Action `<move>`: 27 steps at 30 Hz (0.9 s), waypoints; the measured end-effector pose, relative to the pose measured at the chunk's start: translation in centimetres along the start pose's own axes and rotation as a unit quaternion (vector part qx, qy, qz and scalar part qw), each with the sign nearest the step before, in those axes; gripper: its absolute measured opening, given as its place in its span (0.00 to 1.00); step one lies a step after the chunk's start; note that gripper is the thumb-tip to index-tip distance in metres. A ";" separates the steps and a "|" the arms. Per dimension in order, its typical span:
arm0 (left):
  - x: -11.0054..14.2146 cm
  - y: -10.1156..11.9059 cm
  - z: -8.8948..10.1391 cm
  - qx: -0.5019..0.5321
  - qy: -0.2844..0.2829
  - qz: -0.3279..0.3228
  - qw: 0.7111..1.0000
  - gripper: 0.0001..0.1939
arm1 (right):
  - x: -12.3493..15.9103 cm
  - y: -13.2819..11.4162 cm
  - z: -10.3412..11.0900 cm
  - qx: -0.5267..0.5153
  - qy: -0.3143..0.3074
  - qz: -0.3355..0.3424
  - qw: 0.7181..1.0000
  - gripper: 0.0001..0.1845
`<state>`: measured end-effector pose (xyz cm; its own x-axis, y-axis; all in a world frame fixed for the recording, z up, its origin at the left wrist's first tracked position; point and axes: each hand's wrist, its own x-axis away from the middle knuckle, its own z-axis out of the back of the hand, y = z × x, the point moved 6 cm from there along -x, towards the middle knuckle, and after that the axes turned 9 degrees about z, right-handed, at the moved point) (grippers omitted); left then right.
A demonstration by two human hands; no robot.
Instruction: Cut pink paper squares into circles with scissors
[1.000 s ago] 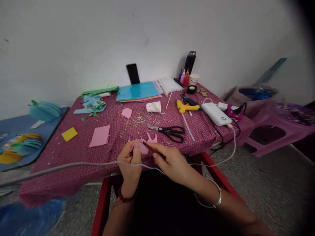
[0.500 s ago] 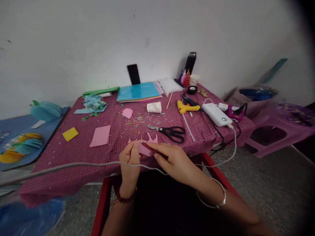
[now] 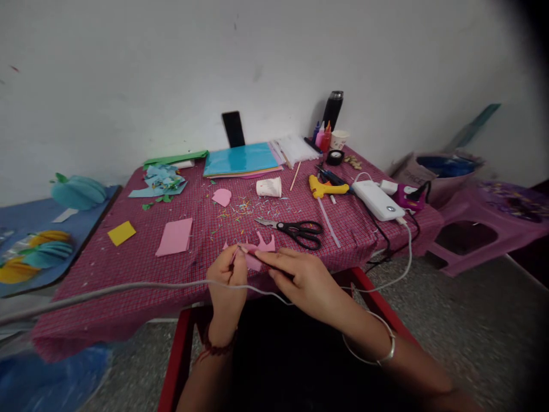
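Note:
At the near edge of a table covered in a red checked cloth [image 3: 128, 269], both my hands meet over a small pink paper piece [image 3: 253, 262]. My left hand [image 3: 226, 283] pinches that piece between thumb and fingers. My right hand [image 3: 300, 280] is closed round a thin dark red stick, perhaps a pencil, with its forefinger stretched onto the paper. Just beyond lies a pink cut-out with points [image 3: 265, 244]. Black-handled scissors [image 3: 295, 229] lie a little further back to the right.
On the cloth lie a pink sheet [image 3: 175, 236], a yellow square [image 3: 122, 233], a tipped paper cup [image 3: 269, 187], a yellow glue gun [image 3: 326, 187], a white power bank [image 3: 377, 199] with cable, and stacked coloured sheets [image 3: 240, 158]. A purple stool [image 3: 476, 226] stands at right.
My right forefinger has stretched forward over the pink piece, so the red stick is mostly hidden now. My left hand keeps its pinch. Nothing on the table has moved.

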<state>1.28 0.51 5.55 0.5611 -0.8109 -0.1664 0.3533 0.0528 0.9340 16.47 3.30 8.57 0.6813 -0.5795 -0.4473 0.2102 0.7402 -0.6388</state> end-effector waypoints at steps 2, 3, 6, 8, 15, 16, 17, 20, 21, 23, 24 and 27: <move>0.0 0.2 -0.1 -0.001 -0.007 -0.006 1.000 0.13 | 0.1 0.0 0.0 0.001 -0.001 -0.001 1.000 0.21; 0.0 0.2 -0.1 0.001 -0.006 -0.005 1.000 0.13 | 0.1 0.0 0.1 -0.001 -0.002 -0.004 1.000 0.21; 0.0 0.1 0.0 0.013 0.008 0.004 1.000 0.12 | 0.2 -0.1 0.4 -0.005 0.003 -0.018 1.000 0.23; 0.1 -0.2 -0.1 0.028 0.016 0.010 0.999 0.12 | 0.2 0.0 0.6 -0.002 0.008 -0.024 1.000 0.22; 0.1 -1.0 -0.3 0.031 0.032 0.015 0.999 0.11 | 0.3 0.6 0.3 -0.007 0.019 -0.026 0.999 0.18; 0.1 -1.0 -0.3 0.030 0.039 0.012 0.999 0.11 | 0.3 0.7 0.3 -0.006 0.022 -0.027 0.999 0.18; 0.1 -1.0 -0.2 0.028 0.045 0.010 0.999 0.11 | 0.4 0.7 0.2 -0.004 0.023 -0.028 0.999 0.18; 0.1 -1.1 -0.1 0.014 0.053 0.006 0.999 0.11 | 0.4 0.7 0.0 0.000 0.020 -0.030 0.999 0.18; 0.0 -1.1 -0.1 0.009 0.051 0.006 0.999 0.11 | 0.4 0.6 0.0 0.000 0.017 -0.029 0.999 0.19; 0.0 -1.1 -0.2 0.005 0.046 0.005 0.999 0.12 | 0.5 0.4 -0.1 -0.004 0.012 -0.023 1.000 0.19; 0.0 -1.0 -0.2 0.005 0.045 0.005 0.999 0.12 | 0.5 0.3 -0.2 -0.007 0.012 -0.020 1.000 0.19; 0.0 -0.8 -0.1 0.002 0.056 -0.001 0.998 0.12 | 0.5 0.5 -0.1 -0.009 0.019 -0.025 0.999 0.19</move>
<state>1.07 0.51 4.76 0.6401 -0.7410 -0.2030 0.3519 0.0479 0.9348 16.81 3.31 7.97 0.6432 -0.6278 -0.4384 0.2295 0.7043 -0.6718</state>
